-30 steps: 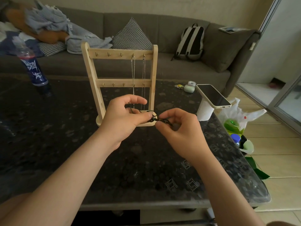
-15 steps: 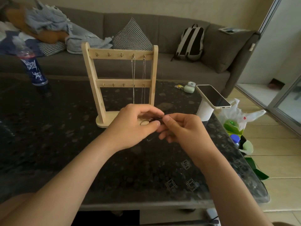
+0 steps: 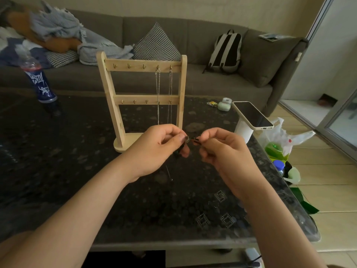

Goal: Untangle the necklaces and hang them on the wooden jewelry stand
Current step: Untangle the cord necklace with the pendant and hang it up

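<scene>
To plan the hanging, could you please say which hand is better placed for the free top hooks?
Probably left: the left hand, pinching the dark necklace, sits nearer the free hooks.

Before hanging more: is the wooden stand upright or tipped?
Upright: the wooden stand stands on its base on the table, and two chains hang straight down from its top hooks.

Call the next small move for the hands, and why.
Probably ease the left hand and right hand apart a little to loosen the tangle. Both pinch the dark necklace, bunched between them, a strand dangling below. Only two chains hang on the stand; three top hooks are free.
</scene>
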